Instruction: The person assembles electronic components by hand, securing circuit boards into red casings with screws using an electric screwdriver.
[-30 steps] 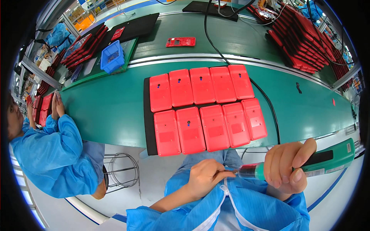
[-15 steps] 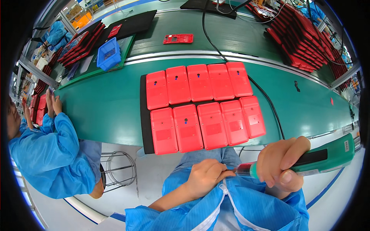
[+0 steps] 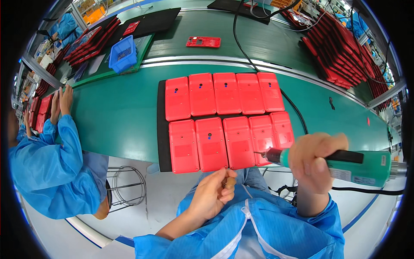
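Observation:
My right hand [image 3: 317, 162] is wrapped round a green electric screwdriver [image 3: 362, 168], held nearly level. Its thin bit points left, over the lower row of red plastic casings [image 3: 238, 144], near the third and fourth; whether it touches them I cannot tell. My left hand [image 3: 211, 194] is closed, thumb and forefinger pinched at the near edge of the second casing in that row. Small dark metal pieces, apparently screws [image 3: 224, 183], show among its curled fingers. The casings lie back up in two rows on a black foam sheet [image 3: 164, 146].
A black cable [image 3: 295, 105] runs behind the casings. Beyond the green table [image 3: 116, 125] lie a red casing part [image 3: 203, 42] and a blue bin [image 3: 123, 54]. Stacked red-and-black trays [image 3: 336, 54] stand far right. At left, a co-worker in a blue smock [image 3: 56, 168] handles red pieces.
My left hand has moved from the screwdriver's tip up and left to the casings' near edge. The screwdriver has risen, its bit now over the lower row.

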`<move>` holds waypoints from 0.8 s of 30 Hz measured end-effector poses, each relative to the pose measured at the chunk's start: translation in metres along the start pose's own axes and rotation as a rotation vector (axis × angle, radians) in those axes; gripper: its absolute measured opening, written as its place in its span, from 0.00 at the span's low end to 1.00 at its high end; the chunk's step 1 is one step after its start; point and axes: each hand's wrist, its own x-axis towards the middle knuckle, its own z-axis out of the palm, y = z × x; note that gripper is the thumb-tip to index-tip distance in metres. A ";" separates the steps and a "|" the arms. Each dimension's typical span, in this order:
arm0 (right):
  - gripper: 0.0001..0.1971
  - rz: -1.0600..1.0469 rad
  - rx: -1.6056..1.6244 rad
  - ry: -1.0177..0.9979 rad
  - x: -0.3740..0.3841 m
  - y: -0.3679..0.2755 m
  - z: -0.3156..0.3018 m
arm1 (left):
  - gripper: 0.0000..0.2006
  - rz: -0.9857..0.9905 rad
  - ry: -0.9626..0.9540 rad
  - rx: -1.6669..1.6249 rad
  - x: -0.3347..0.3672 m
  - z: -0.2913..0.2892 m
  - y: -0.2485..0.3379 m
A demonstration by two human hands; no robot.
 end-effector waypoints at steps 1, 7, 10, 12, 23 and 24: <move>0.10 0.003 -0.002 -0.001 0.001 0.004 -0.001 | 0.12 -0.055 0.083 -0.085 -0.003 0.005 0.002; 0.09 0.018 -0.064 -0.049 0.003 0.018 0.000 | 0.12 -0.191 0.028 0.003 -0.010 -0.005 -0.002; 0.09 0.044 -0.088 -0.062 0.006 0.020 0.002 | 0.12 -0.129 -0.002 0.030 -0.009 -0.009 -0.006; 0.09 0.048 -0.084 -0.080 0.007 0.022 0.001 | 0.11 -0.134 0.002 0.081 -0.008 -0.008 -0.005; 0.10 0.083 -0.081 -0.088 0.009 0.022 0.004 | 0.12 -0.101 -0.054 0.119 -0.006 -0.025 -0.012; 0.10 0.099 -0.091 -0.085 0.009 0.021 0.005 | 0.12 -0.102 -0.003 0.114 -0.005 -0.020 -0.010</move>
